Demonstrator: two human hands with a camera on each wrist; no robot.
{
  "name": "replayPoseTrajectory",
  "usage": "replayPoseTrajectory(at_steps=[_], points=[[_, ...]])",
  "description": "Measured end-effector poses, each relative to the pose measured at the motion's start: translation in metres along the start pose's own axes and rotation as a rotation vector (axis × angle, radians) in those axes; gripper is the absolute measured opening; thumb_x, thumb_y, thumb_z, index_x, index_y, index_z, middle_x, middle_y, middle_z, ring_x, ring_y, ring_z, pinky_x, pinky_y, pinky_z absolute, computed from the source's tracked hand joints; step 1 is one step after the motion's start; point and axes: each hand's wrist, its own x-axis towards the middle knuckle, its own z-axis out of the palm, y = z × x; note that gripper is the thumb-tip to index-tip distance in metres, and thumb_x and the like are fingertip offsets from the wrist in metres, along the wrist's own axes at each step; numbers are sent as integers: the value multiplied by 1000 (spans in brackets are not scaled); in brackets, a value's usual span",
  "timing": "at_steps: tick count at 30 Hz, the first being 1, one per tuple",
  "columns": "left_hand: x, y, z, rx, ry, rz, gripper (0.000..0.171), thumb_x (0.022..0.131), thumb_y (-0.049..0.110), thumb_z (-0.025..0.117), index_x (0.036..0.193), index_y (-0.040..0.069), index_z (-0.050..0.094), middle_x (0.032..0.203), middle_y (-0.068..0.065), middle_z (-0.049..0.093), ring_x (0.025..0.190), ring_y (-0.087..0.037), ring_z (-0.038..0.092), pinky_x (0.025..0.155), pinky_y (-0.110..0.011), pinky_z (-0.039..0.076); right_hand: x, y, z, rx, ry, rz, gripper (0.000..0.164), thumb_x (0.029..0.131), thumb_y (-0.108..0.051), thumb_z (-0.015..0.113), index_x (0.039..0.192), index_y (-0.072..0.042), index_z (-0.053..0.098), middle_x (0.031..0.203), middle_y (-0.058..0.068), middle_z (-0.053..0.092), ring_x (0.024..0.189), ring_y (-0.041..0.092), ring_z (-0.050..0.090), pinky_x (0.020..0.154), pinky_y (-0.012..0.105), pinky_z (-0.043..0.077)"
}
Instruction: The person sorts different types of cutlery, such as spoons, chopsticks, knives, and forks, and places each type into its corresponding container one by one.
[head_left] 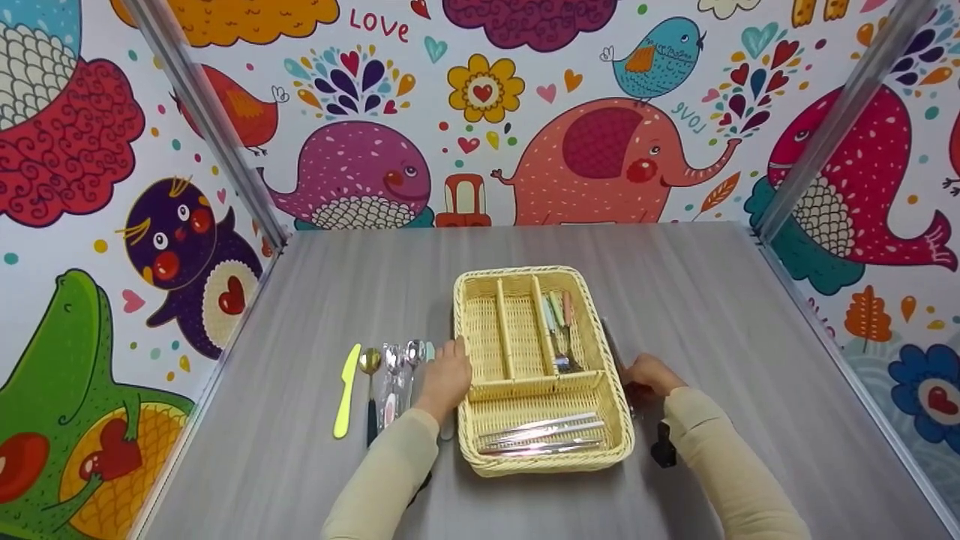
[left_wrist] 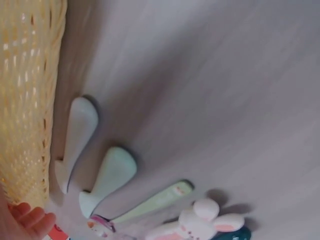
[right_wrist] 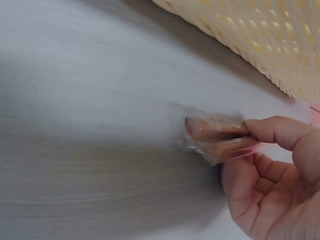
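Observation:
A pale yellow woven basket [head_left: 469, 390] with several compartments stands in the middle of the table. My left hand [head_left: 448, 375] rests against its left side, fingertips right at the rim; in the left wrist view the fingers [left_wrist: 32, 220] look relaxed beside the weave. To the right of the basket, my right hand [head_left: 651, 377] pinches a pair of brown chopsticks [right_wrist: 217, 130] in clear plastic wrap between thumb and fingers. Cutlery with pastel handles [head_left: 556, 309] lies in the basket's back right compartment. Wrapped chopsticks [head_left: 544, 433] lie across the front compartment.
Left of the basket lie a yellow knife [head_left: 346, 391], a spoon [head_left: 370, 361] with a dark handle and wrapped cutlery [head_left: 391, 375]. Two pale curved handles [left_wrist: 114, 170] show close to the basket. A patterned wall panel [head_left: 480, 142] closes off the back of the table.

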Motion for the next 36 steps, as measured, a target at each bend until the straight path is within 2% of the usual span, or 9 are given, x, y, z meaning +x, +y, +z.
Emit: replayPoseTrajectory(at_steps=[5, 10, 13, 16, 19, 22, 26, 31, 36], points=[[-2, 0, 1, 41, 50, 39, 39, 95, 14, 42, 126, -10, 42, 111, -21, 50, 93, -32, 54, 68, -41, 52, -26, -22, -11, 106, -64, -28, 34, 77, -6, 53, 47, -16, 42, 42, -11, 31, 40, 3, 30, 39, 18, 24], [-3, 0, 1, 56, 66, 49, 38, 94, 12, 43, 125, -10, 42, 109, -21, 50, 90, -32, 54, 66, -42, 52, -20, -36, -22, 184, 19, -197, 25, 83, -9, 53, 59, -11, 50, 47, -9, 42, 41, 3, 35, 39, 19, 27], [-3, 0, 1, 55, 68, 42, 39, 94, 12, 44, 125, -11, 42, 110, -22, 50, 90, -33, 54, 66, -42, 52, -24, -65, -26, 228, 75, -284, 15, 87, -8, 54, 73, -1, 55, 54, -6, 46, 44, 3, 38, 43, 19, 31], [-3, 0, 1, 18, 68, 29, 39, 93, 12, 44, 125, -11, 42, 110, -22, 50, 91, -34, 54, 68, -44, 51, -33, -91, -25, 207, -19, -387, 16, 88, -8, 55, 88, 8, 55, 61, -4, 49, 47, 3, 40, 45, 19, 33], [-3, 1, -1, -9, 55, 24, 40, 93, 12, 43, 126, -11, 41, 111, -23, 50, 92, -35, 53, 70, -45, 50, -47, -110, -18, -39, -207, -527, 16, 86, -6, 57, 93, 9, 59, 69, -1, 54, 52, 3, 43, 47, 20, 39], [-3, 1, -1, -30, 50, 20, 40, 93, 12, 42, 126, -11, 41, 111, -23, 50, 93, -36, 53, 72, -46, 50, -62, -122, -4, -396, -380, -680, 10, 83, -3, 59, 89, 3, 63, 74, 3, 59, 56, 2, 47, 51, 19, 43], [-3, 2, -1, -41, 52, 15, 40, 94, 12, 42, 126, -11, 41, 113, -23, 50, 96, -36, 54, 73, -47, 50, -74, -125, 22, -752, -439, -793, 8, 79, -2, 60, 71, -5, 59, 62, -3, 52, 53, 2, 39, 51, 17, 36], [-2, 2, -2, -28, 46, 18, 39, 94, 12, 41, 126, -11, 40, 113, -23, 49, 95, -36, 54, 72, -46, 51, -77, -117, 51, -870, -400, -758, 33, 81, -7, 62, 57, -13, 39, 53, -8, 28, 48, 6, 23, 47, 19, 20], [-2, 2, -1, -22, 28, 5, 40, 95, 11, 40, 127, -11, 40, 115, -24, 49, 95, -37, 55, 72, -46, 51, -76, -106, 67, -955, -342, -805, 34, 79, -14, 69, 57, -12, 43, 53, -8, 33, 49, 5, 27, 46, 18, 24]])
